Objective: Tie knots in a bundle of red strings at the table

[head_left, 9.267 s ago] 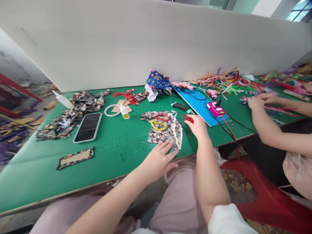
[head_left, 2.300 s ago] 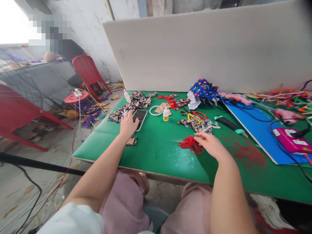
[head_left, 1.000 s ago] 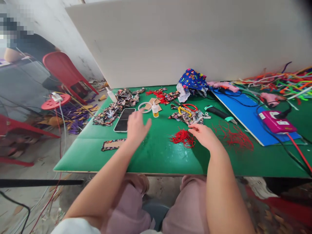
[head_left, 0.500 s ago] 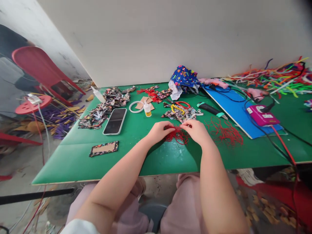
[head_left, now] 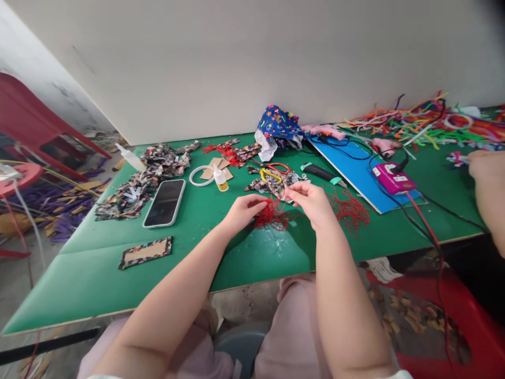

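A loose tangle of red threads lies on the green table in front of me. My left hand is closed, its thumb and fingers pinching the left side of that tangle. My right hand has its thumb and forefinger pressed together on a thin red thread, up and to the right of the tangle. Just beyond my fingers lie floral fabric scraps with yellow-and-red-handled scissors on them. A second heap of red threads rests right of my right hand.
Left of my hands are a phone, a fabric-edged card strip, a small glue bottle and a white ring. To the right are a utility knife, a blue board, a corded magenta power socket and another person's arm.
My right hand has drawn away from my left, up and to the right, opening a gap between them. Another person's arm has appeared at the right edge. The view has turned rightward.
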`<action>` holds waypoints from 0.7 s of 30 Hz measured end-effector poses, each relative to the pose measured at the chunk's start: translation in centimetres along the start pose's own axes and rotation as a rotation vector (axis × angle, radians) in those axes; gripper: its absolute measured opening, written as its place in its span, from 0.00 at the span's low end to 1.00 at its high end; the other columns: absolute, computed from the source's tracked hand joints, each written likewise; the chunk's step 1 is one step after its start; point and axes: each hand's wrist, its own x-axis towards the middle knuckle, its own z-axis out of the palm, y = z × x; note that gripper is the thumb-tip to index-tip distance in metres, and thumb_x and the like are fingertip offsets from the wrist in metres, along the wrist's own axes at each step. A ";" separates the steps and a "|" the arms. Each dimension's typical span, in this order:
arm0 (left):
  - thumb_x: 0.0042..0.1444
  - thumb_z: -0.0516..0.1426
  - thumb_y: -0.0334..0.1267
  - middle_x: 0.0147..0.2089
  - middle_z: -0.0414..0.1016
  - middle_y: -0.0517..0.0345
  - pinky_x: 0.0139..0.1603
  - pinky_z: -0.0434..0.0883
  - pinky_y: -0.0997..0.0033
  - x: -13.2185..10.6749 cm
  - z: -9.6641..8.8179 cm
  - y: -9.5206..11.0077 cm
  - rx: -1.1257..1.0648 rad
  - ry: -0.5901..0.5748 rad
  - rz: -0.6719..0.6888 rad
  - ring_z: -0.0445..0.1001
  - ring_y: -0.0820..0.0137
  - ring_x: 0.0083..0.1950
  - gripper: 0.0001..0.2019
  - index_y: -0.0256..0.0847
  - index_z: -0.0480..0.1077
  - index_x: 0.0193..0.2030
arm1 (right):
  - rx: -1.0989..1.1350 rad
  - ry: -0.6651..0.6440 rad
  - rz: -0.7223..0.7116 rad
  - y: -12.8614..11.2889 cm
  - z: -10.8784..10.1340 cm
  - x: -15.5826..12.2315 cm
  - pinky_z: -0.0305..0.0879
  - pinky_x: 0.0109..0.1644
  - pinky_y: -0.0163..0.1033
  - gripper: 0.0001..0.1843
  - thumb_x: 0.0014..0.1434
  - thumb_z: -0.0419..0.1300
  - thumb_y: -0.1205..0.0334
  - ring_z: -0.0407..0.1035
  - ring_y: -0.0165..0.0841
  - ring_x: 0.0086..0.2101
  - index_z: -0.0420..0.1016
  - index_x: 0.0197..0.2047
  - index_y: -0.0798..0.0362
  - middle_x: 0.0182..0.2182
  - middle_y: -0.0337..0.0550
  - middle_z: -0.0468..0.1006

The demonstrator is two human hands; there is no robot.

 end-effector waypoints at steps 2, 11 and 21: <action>0.51 0.58 0.48 0.36 0.79 0.53 0.39 0.70 0.69 -0.1 0.0 0.1 0.022 0.022 0.005 0.74 0.68 0.35 0.17 0.36 0.75 0.40 | 0.044 0.028 0.008 -0.1 0.0 0.0 0.61 0.28 0.33 0.12 0.48 0.62 0.54 0.70 0.30 0.28 0.75 0.31 0.55 0.29 0.44 0.80; 0.52 0.58 0.41 0.45 0.73 0.51 0.52 0.66 0.61 -0.9 0.3 1.0 0.159 0.252 0.121 0.70 0.62 0.49 0.10 0.42 0.77 0.37 | 0.101 0.006 0.037 0.4 0.9 -0.2 0.61 0.27 0.33 0.15 0.48 0.62 0.54 0.69 0.28 0.26 0.76 0.35 0.56 0.27 0.43 0.79; 0.54 0.55 0.48 0.31 0.74 0.52 0.48 0.68 0.61 -1.5 0.6 1.6 0.003 0.207 0.076 0.72 0.63 0.38 0.17 0.37 0.77 0.29 | 0.046 -0.012 0.047 0.4 2.1 -0.4 0.62 0.28 0.34 0.15 0.49 0.62 0.52 0.71 0.31 0.29 0.76 0.34 0.55 0.28 0.43 0.79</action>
